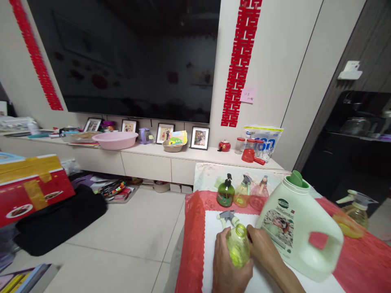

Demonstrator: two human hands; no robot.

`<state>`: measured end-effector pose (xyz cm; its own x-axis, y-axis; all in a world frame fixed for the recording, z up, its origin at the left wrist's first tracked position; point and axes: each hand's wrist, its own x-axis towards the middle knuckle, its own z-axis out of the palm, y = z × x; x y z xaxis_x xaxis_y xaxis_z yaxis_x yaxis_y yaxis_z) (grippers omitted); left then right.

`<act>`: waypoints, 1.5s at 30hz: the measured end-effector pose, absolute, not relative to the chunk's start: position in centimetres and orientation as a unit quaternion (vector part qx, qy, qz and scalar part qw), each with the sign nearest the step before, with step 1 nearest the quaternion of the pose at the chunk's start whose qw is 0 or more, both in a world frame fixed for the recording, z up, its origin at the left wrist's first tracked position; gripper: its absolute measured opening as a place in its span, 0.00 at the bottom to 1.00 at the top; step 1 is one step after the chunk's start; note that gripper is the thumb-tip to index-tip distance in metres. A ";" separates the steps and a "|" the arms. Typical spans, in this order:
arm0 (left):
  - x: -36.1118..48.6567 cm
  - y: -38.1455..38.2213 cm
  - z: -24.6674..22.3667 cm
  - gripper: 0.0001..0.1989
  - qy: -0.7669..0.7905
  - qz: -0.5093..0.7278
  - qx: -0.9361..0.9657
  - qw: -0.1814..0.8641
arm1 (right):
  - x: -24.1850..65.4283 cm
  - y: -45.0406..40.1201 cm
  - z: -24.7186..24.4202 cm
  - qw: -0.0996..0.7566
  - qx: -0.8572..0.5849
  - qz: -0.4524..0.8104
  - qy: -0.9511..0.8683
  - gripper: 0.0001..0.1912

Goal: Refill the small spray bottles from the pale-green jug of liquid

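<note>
Yellow translucent bottle (238, 249) — round-mouthed — between hands (222, 262).

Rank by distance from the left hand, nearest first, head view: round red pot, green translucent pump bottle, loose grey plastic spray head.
1. Spray head: on the white mat, just ahead.
2. Pump bottle: farther back.
3. Pot: farthest, on the long cabinet.

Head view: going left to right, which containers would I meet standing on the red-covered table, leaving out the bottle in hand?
Green pump bottle → yellow spray bottle → pink spray bottle → large pale-green jug → second yellow spray bottle.
</note>
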<state>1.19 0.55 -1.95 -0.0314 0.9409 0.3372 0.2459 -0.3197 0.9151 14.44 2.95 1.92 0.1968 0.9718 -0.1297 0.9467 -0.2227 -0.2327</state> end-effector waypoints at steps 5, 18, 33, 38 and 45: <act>0.7 0.4 -1.3 0.35 0.480 0.505 0.623 0.355 | 15.4 0.8 3.6 0.176 -0.773 0.105 -0.601 0.08; 0.0 0.5 -0.5 0.38 0.437 0.488 0.652 0.382 | 13.8 -4.4 10.8 0.535 -0.639 0.074 -0.547 0.25; -0.1 0.4 -0.4 0.35 0.435 0.489 0.666 0.359 | 12.4 -3.2 11.9 0.577 -0.566 0.038 -0.587 0.19; 0.0 0.3 -0.7 0.35 0.436 0.495 0.671 0.339 | 12.5 -3.3 11.5 0.558 -0.566 0.044 -0.606 0.17; -0.3 0.4 -0.6 0.32 0.414 0.515 0.663 0.351 | 11.5 -2.5 8.8 0.527 -0.569 0.086 -0.625 0.17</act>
<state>-0.25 0.35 -0.64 0.1254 0.9112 0.3923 0.1876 -0.4101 0.8926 11.48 -2.52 8.80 0.2035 0.8026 0.5607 0.6215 0.3366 -0.7074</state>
